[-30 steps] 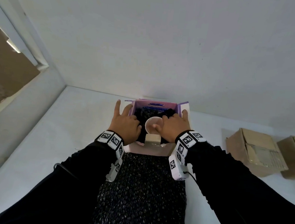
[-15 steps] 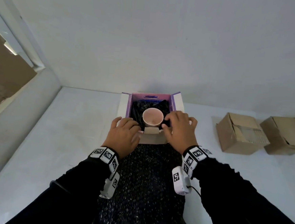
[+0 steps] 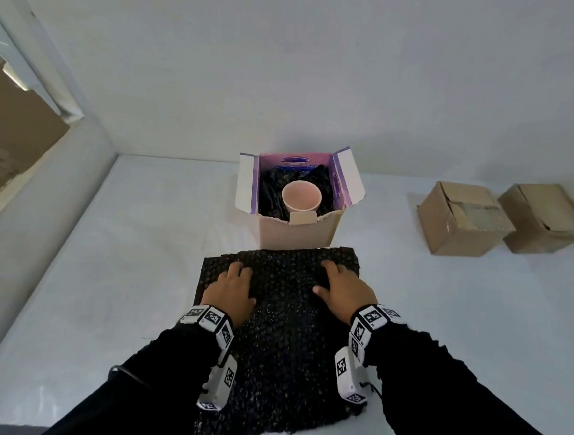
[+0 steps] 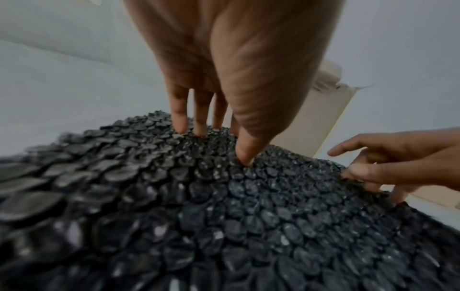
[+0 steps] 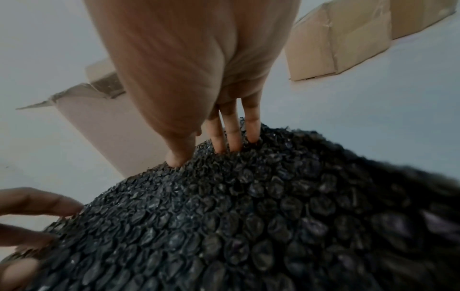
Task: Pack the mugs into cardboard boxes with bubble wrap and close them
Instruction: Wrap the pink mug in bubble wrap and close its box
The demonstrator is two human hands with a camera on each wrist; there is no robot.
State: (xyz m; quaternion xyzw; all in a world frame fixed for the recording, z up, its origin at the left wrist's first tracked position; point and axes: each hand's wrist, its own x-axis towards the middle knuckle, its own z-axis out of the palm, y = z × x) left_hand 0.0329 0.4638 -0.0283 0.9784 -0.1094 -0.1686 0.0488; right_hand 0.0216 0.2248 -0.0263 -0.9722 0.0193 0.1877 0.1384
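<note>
Black bubble wrap [image 3: 281,320] before the open box [image 3: 295,226] is now getting both hands — left hand [image 3: 230,290] and right hand [image 3: 343,292], seemingly flat, fingers spread — having left the seated mug [image 3: 301,198], signalling top padding.

You face a plain white wall [image 3: 291,63] behind the pale surface [image 3: 138,257]. To your left a white frame [image 3: 50,71] borders a brown panel [image 3: 7,126]. Light is soft, even.

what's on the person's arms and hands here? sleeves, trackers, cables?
Both hands bare, no gloves. Long black sleeves on both arms. Left hand and right hand each have a white wristband of square black-and-white marker tiles, and a white camera unit under the wrist, with thin black cables.
</note>
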